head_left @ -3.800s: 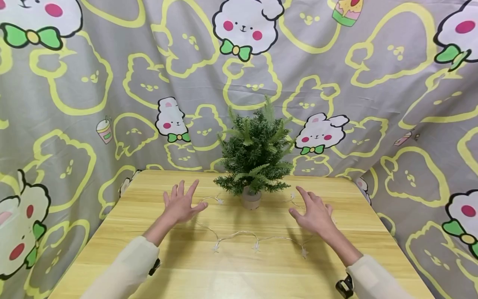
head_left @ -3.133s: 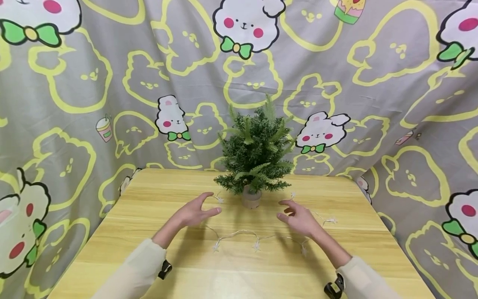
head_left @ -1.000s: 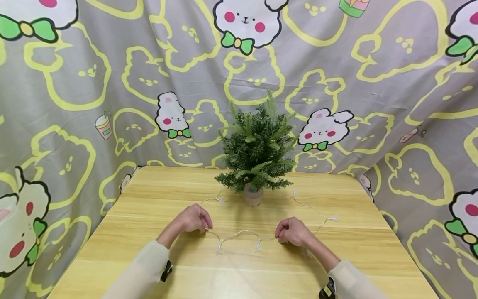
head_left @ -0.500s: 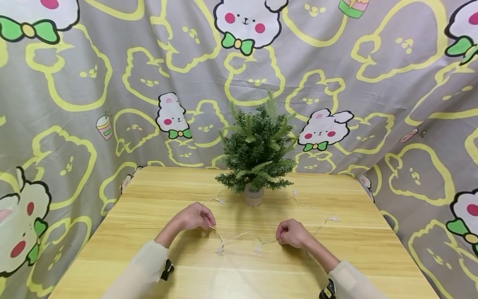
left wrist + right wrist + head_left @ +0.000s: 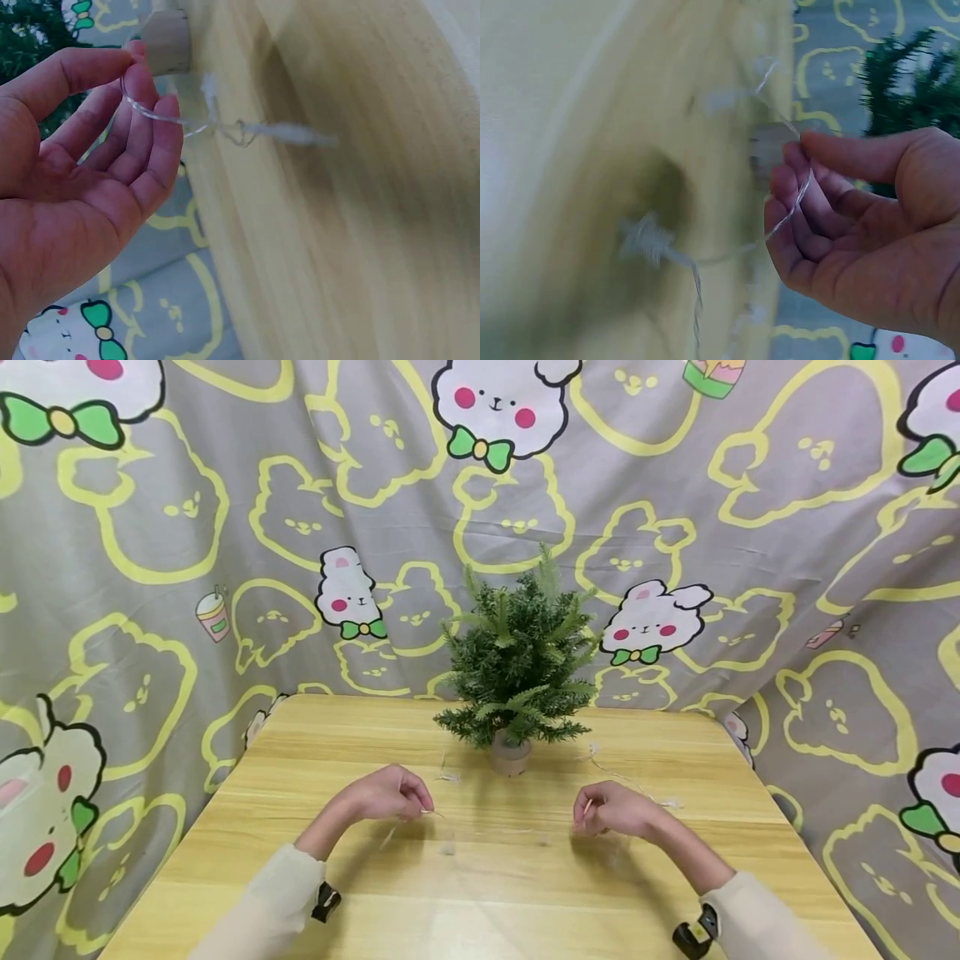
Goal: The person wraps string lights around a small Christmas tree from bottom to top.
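Observation:
A string of star-shaped fairy lights on a thin clear wire runs between both hands in front of the small artificial Christmas tree. My left hand pinches the wire between thumb and forefinger; in the left wrist view a blurred star light dangles beyond the fingertips. With thumb and fingertips my right hand pinches another stretch of the wire, and a star light hangs beside it. Between the hands the wire is blurred. At the right its far part trails over the table, with one star near the tree's pot.
The wooden table reaches back to a grey curtain printed with cartoon rabbits. The tree stands near the table's back edge. Dark wrist straps sit at the cream sleeves.
Both hands came down from open above the table and pinched the wire. In the last half second the right hand moved right and the wire between the hands lifted and straightened.

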Available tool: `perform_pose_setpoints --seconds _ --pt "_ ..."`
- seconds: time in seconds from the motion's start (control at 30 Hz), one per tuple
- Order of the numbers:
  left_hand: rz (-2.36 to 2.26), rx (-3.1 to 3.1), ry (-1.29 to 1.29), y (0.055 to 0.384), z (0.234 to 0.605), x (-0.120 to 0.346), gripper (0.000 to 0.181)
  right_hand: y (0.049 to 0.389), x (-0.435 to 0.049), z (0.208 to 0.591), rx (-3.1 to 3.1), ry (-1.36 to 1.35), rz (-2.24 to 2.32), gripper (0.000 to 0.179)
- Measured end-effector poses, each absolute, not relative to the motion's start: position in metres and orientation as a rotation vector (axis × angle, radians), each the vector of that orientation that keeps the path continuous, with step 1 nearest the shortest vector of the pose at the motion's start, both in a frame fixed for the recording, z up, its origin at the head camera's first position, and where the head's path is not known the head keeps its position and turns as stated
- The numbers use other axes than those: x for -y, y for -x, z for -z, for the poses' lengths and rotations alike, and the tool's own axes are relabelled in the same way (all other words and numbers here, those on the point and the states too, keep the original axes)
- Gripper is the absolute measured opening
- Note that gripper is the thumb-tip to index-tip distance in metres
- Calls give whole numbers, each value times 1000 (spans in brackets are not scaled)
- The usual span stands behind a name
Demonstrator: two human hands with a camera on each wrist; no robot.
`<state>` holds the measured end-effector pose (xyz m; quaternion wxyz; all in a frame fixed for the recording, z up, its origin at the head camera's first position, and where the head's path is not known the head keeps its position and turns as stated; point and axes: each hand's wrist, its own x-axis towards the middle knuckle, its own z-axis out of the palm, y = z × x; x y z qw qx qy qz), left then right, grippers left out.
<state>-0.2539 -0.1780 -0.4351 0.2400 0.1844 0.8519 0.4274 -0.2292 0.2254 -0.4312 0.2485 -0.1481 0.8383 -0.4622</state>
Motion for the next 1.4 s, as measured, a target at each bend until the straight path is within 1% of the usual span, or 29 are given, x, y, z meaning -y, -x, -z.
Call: perform_pose_setpoints --seconds 0.07,0.23,0.37,0.43,0.73,1.13,1.4 --pt "-1151 -2334 -527 253 430 178 28 231 -228 419 -2281 424 1232 16" --pt "-1128 -2334 -575 254 419 181 29 235 -238 395 -2314 475 1149 14" --pt "-1145 -2309 -601 256 410 188 15 237 -248 380 -2336 479 1147 14" --pt "-1170 -2282 -617 258 406 192 11 238 -253 373 -2352 468 1158 15" --pt "-1194 -2272 -694 260 381 203 11 241 -267 346 -2436 431 1122 17" --pt "-1249 -2431 -552 263 358 228 12 244 -282 312 -2494 389 1049 17" --pt "-1338 -2374 -608 263 344 236 9 243 -295 301 -2516 380 1061 21"
